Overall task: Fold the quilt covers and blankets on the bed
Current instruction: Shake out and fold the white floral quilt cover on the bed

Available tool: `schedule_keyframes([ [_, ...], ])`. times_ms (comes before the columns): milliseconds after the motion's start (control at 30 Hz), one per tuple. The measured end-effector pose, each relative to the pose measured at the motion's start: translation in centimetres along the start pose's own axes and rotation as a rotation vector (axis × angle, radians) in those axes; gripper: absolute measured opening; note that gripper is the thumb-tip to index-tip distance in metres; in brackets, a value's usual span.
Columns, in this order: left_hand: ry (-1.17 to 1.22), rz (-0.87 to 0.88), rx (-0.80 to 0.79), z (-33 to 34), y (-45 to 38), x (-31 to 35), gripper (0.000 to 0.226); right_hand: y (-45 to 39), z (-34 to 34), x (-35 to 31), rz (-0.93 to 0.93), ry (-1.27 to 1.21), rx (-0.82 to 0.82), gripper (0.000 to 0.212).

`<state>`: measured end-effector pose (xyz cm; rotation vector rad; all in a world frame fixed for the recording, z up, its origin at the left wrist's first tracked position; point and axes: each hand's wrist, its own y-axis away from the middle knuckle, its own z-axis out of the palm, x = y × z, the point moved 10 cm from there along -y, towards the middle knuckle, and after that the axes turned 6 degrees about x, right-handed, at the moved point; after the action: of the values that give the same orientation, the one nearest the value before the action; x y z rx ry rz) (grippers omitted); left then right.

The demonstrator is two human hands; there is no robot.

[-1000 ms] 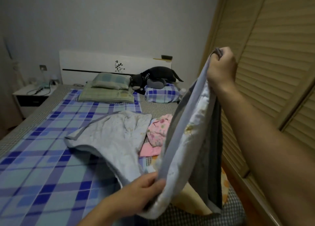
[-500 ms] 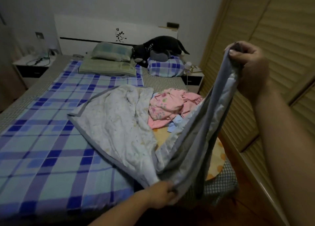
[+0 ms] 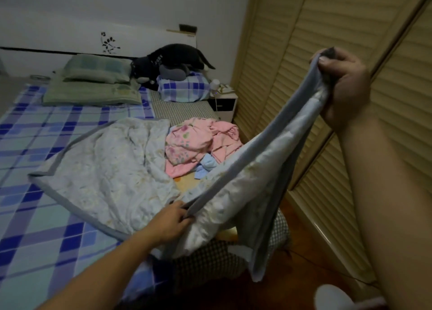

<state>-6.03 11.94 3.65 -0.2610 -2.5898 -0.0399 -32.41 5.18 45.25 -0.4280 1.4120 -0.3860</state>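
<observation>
Blanket (image 3: 105, 169) edge held in both grips, left hand (image 3: 171, 220) low, right hand (image 3: 343, 87) high, fingertips hidden.

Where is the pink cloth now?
In the head view the pink cloth lies crumpled on the right side of the bed, beside the white quilt and below the plaid pillow.

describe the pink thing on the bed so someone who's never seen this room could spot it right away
Start at the bed with the blue plaid sheet and look to its right side, near the louvred wardrobe doors. The crumpled pink floral cloth lies there, beside the pale grey-edged quilt. Nothing else on the bed is pink.
</observation>
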Motion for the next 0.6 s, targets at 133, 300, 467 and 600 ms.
schedule_keyframes([
  [133,0.184,-0.187,0.039,-2.3,1.3,-3.4,0.027,-2.8,-4.7,0.4,-0.082,0.104,0.362,0.025],
  [300,0.179,-0.357,0.178,-12.1,1.0,-9.7,0.018,-6.8,-6.9,4.4,-0.056,0.607,0.503,0.012],
  [467,-0.155,-0.374,0.918,-49.5,-0.8,-8.7,0.018,-13.8,-4.7,6.8,0.064,0.691,0.419,0.011],
  [600,-0.378,-0.3,0.864,-61.3,-0.8,-2.3,0.028,-19.7,0.0,3.1,0.039,0.393,0.469,0.008],
])
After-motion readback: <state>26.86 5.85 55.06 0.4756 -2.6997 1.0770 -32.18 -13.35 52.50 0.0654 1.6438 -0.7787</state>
